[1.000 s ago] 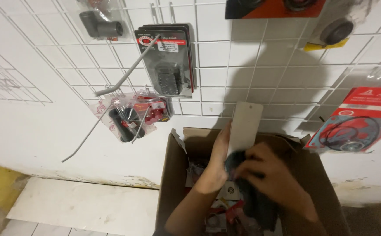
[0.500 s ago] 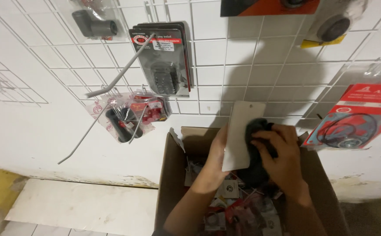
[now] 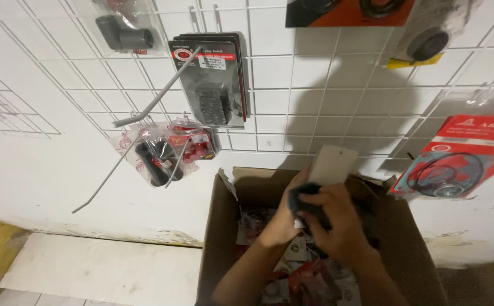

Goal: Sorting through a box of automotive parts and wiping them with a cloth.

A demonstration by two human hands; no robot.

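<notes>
Both my hands are over an open cardboard box point(image 3: 218, 238) that stands against a white wall. My left hand point(image 3: 284, 218) and my right hand point(image 3: 337, 224) together grip one packaged part: a white backing card point(image 3: 333, 165) that sticks up above my fingers, with a dark rubbery piece point(image 3: 303, 195) on its front. The box holds several small packets point(image 3: 303, 277) in red, white and clear wrap, partly hidden under my forearms.
A white wire grid point(image 3: 292, 85) covers the wall, with long bare hooks point(image 3: 156, 96) jutting out at the left. Hanging on it are a black carded part point(image 3: 210, 85), bagged red and black parts point(image 3: 165, 150), and a red gasket pack point(image 3: 462, 161) at right.
The carded part has come down a little from its higher position half a second ago, and both hands have closed in around its lower end over the box.
</notes>
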